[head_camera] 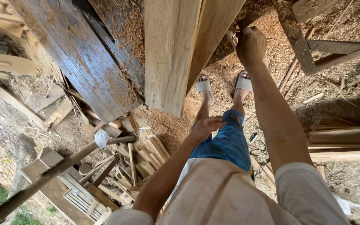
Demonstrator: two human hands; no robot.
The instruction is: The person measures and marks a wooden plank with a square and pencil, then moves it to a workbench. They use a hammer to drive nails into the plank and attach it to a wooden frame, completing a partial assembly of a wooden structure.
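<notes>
Two pale planks (176, 50) are pretty much the whole show here, lying side by side and running away from the camera, their near ends sticking out past the edge of the weathered grey bench (84, 62); that bench is dusted with sawdust and has a long dark slot in it just left of the planks. The right hand (251, 46) is up at the right edge of the planks, fingers curled shut on something at that edge; what exactly they've got hold of I can't tell, it's tucked behind the knuckles. The left hand (207, 125) hangs below the near end of the planks, fingers loosely open and a bit bent, holding nothing, not touching the wood.

Under the planks you can see the person's feet in pale slide sandals (205, 86) standing on a floor thick with sawdust (280, 54); blue shorts and a light shirt fill the bottom of the view. Left of the planks and below the bench edge there's a heap of short wood offcuts (142, 162); a long round pole (55, 171) slants across that side with a scrap of white cloth tied on it. Right of the planks, a dark timber frame (309, 50) sits on the sawdust, and nearer the camera on that side a few more boards (344, 143) are stacked flat.
</notes>
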